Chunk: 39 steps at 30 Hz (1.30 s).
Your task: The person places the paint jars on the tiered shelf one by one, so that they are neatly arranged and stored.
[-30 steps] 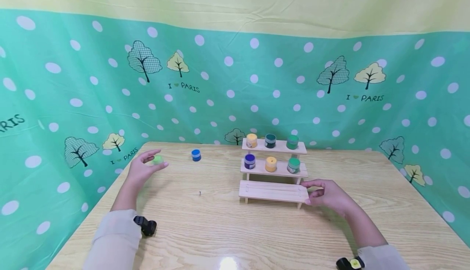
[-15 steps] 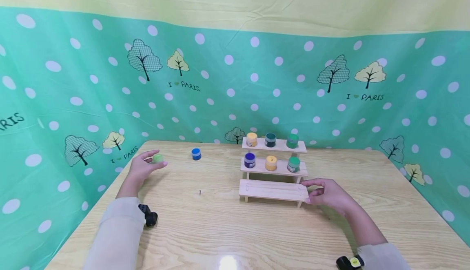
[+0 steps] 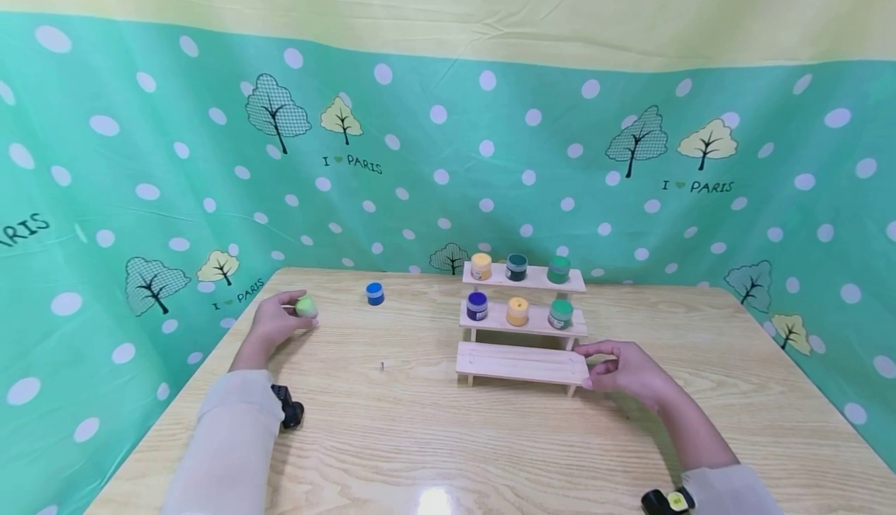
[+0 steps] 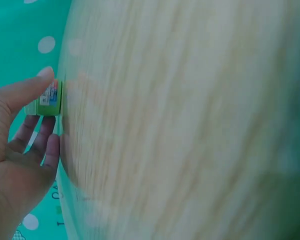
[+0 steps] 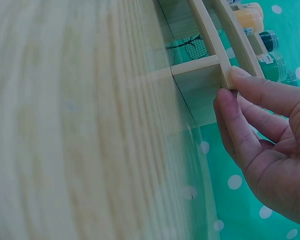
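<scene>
At the table's far left, my left hand (image 3: pixel 274 320) pinches a light green paint jar (image 3: pixel 306 307) between thumb and fingers. The left wrist view shows the same jar (image 4: pixel 50 99) with a label on its side, the thumb on one side and fingertips on the other. My right hand (image 3: pixel 626 375) pinches the right end of the lowest step of a wooden tiered stand (image 3: pixel 521 364). In the right wrist view, thumb and fingers grip the corner of that stand (image 5: pixel 217 55). The lowest step carries no jar.
A blue paint jar (image 3: pixel 375 294) stands right of the left hand. On the middle step are a purple jar (image 3: pixel 477 306), an orange jar (image 3: pixel 517 312) and a green jar (image 3: pixel 560 314); more jars, including a dark green one (image 3: pixel 516 268), stand on the top step.
My left fingers have closed in on the light green jar, which now looks tilted and shifted slightly right. The left forearm has moved a little forward. The right hand keeps its place on the stand.
</scene>
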Each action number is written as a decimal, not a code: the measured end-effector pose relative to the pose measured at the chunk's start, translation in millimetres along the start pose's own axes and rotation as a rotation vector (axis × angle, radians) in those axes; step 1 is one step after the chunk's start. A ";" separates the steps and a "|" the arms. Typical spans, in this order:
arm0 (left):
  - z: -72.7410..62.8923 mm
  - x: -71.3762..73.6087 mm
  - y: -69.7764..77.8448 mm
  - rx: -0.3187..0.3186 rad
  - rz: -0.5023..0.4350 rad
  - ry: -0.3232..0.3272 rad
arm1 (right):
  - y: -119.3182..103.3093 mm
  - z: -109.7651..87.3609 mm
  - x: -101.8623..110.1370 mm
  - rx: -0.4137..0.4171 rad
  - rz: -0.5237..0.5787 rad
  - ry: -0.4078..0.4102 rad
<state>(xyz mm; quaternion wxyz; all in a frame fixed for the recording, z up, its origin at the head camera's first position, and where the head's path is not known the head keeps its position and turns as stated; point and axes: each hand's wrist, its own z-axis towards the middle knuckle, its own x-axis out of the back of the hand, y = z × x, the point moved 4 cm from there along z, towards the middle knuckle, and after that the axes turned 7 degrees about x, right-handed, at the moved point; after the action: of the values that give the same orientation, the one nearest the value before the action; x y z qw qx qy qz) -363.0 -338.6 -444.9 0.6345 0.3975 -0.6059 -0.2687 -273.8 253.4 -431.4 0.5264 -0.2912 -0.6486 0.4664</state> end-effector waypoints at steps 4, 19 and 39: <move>1.0 -1.1 2.1 -0.021 0.049 0.037 | -0.9 -0.8 0.4 0.002 0.005 -0.001; -7.8 4.5 12.8 0.014 -0.036 0.012 | 0.9 -1.3 -0.7 -0.005 -0.013 0.004; -32.3 -6.7 54.5 -0.134 -0.057 -0.026 | -0.3 -1.4 -0.6 0.006 -0.004 0.003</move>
<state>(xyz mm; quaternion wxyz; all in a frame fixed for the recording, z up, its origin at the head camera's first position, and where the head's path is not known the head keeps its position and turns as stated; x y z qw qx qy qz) -339.7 -297.9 -401.8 0.6441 0.3675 -0.5832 -0.3317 -272.3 253.2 -431.4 0.5290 -0.2892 -0.6469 0.4669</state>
